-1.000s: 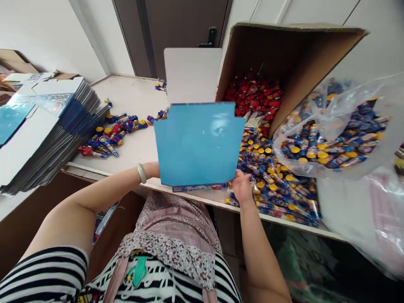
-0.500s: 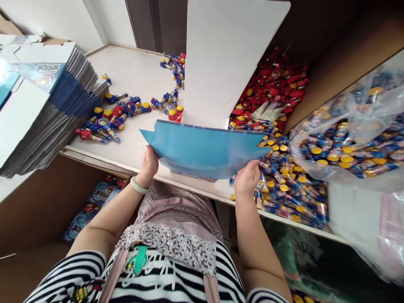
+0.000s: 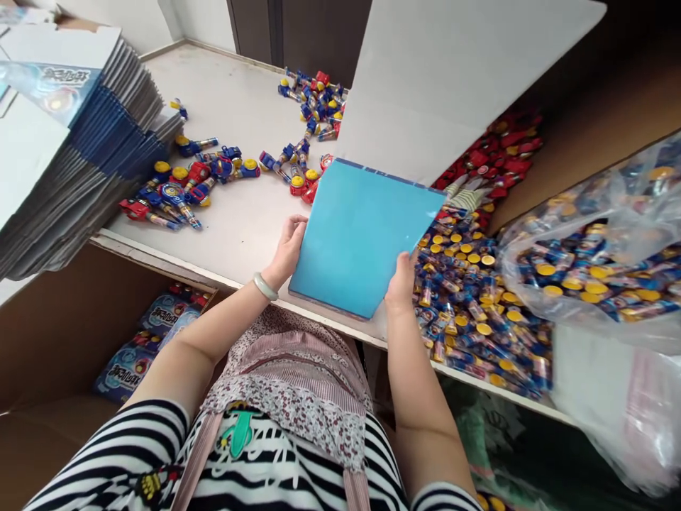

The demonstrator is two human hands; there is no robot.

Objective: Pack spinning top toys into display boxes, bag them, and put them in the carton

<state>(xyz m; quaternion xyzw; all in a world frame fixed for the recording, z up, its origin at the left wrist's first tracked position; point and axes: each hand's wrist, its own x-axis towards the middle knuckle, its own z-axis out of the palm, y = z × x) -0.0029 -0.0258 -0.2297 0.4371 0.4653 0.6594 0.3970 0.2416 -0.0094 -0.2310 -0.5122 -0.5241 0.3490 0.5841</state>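
A cardboard piece with a blue inner face [image 3: 367,241] and a tall white flap [image 3: 425,85] stands at the table's front edge. My left hand [image 3: 289,248] grips its left side, wearing a pale bangle. On the right side, my right hand [image 3: 401,282] holds the edge with the thumb up. Part of the fingers of both hands is hidden behind the cardboard. Small blue, red and yellow toys [image 3: 173,195] lie on the white table [image 3: 223,234] to the left, with more [image 3: 313,106] behind the cardboard.
Folded printed cartons [image 3: 122,135] are stacked at the left. Yellow-capped tubes [image 3: 473,312] and red pieces [image 3: 505,152] are heaped at the right, beside a clear bag of tubes [image 3: 590,262]. Printed packs [image 3: 125,369] sit in a brown box [image 3: 47,333] below the table.
The blue face has gone from wide and bowed to narrower, its sides folded in. My left hand has moved right and up, my right hand slightly left. The white flap leans further right.
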